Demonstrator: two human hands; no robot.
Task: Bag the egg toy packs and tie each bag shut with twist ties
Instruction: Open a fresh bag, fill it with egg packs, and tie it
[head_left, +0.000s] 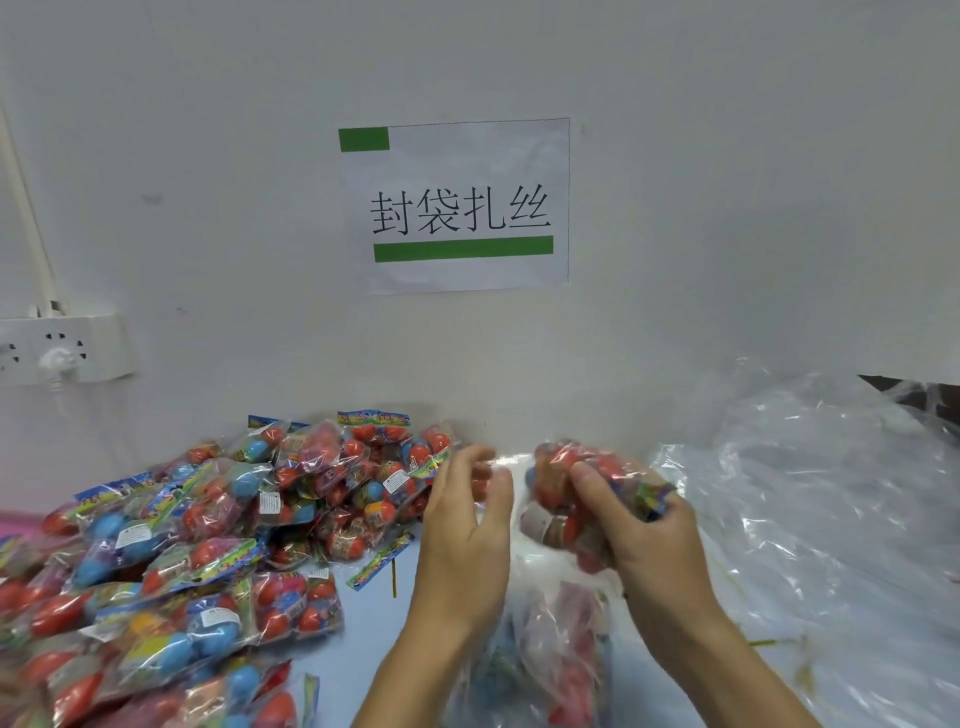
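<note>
While an egg pack (587, 493) is gripped by the right hand (644, 525), the clear bag (524, 670) mouth is pinched apart by the left hand (467, 514); insertion is judged next.

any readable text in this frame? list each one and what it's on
"封袋扎丝": black characters on the white paper sign taped to the wall, between two green bars.
White stickers on the egg toy packs: printed, too small to read.
Coloured header cards on the packs: lettering too blurred to read.
Power strip on the wall: no legible marking.
</note>
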